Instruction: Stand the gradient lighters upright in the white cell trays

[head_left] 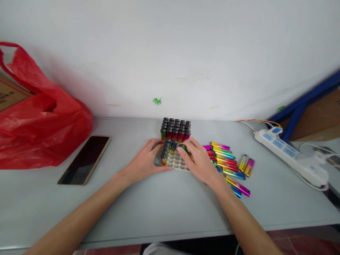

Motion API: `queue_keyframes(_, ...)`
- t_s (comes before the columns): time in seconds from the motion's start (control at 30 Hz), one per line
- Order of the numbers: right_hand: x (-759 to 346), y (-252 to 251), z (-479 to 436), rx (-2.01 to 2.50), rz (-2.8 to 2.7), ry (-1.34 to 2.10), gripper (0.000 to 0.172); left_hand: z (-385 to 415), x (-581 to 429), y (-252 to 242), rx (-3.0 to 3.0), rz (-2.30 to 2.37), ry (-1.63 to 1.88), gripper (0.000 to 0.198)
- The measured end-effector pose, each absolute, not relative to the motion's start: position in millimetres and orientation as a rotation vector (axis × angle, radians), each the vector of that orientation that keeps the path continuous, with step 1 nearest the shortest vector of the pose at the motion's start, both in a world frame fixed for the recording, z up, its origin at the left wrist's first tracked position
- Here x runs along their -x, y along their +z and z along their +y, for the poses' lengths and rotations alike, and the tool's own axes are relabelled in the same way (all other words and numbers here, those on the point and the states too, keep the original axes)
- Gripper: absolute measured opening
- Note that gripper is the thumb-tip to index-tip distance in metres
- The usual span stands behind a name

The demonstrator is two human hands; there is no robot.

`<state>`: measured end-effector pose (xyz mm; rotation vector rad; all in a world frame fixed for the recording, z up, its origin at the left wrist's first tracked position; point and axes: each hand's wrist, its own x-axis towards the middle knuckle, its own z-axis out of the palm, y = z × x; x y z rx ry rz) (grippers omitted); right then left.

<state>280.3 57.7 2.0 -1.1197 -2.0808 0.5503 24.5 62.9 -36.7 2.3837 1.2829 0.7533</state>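
A white tray (pixel 178 163) with rows of round holes lies in front of me. Lighters with black tops stand upright along its left column, and another lighter (pixel 174 145) stands in its far row. My left hand (pixel 143 159) grips the tray's left side, its thumb at the near corner. Over the tray's right part, my right hand (pixel 199 159) pinches a green lighter (pixel 183 147) with a black top; its lower end is hidden. Directly behind the tray stands a packed block of upright lighters (pixel 175 130). Loose shiny lighters (pixel 225 163) lie in a pile beside my right hand.
Two lighters (pixel 246 165) lie apart, right of the pile. A phone (pixel 85 161) and a red plastic bag (pixel 45 120) are on the left. A white power strip (pixel 292 156) with cables lies at the right, near a blue frame (pixel 302 102). The wall (pixel 170 60) bounds the table's back.
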Motion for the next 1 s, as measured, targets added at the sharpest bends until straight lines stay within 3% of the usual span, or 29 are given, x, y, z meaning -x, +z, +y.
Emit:
queue_keyframes(0.2, -287.4, 4.3, 59.6, 1.174, -2.137, 0.613, 0.044, 61.6, -26.1, -32.6, -2.387, 1.287, 0.725, 0.075)
queue_keyframes(0.4, -287.5, -2.8, 62.8, 1.122, -2.161, 0.666, 0.032, 61.9, -26.1, -32.0, -2.378, 1.275, 0.729, 0.076)
queue_keyframes(0.63, -286.5, -1.2, 64.3, 1.155, -2.435, 0.483, 0.026, 62.0, -25.0, -33.1, -2.373, 1.275, 0.728, 0.077)
queue_keyframes(0.83, -264.4, 23.0, 64.1, 1.544, -2.598, 0.276, 0.041, 64.8, -23.2, -35.9, -2.365, 1.265, 0.747, 0.073)
queue_keyframes(1.0, -260.3, 16.0, 65.2, 1.435, -2.624, 0.401, 0.039, 66.5, -20.2, -38.5, -2.396, 1.274, 0.767, 0.069)
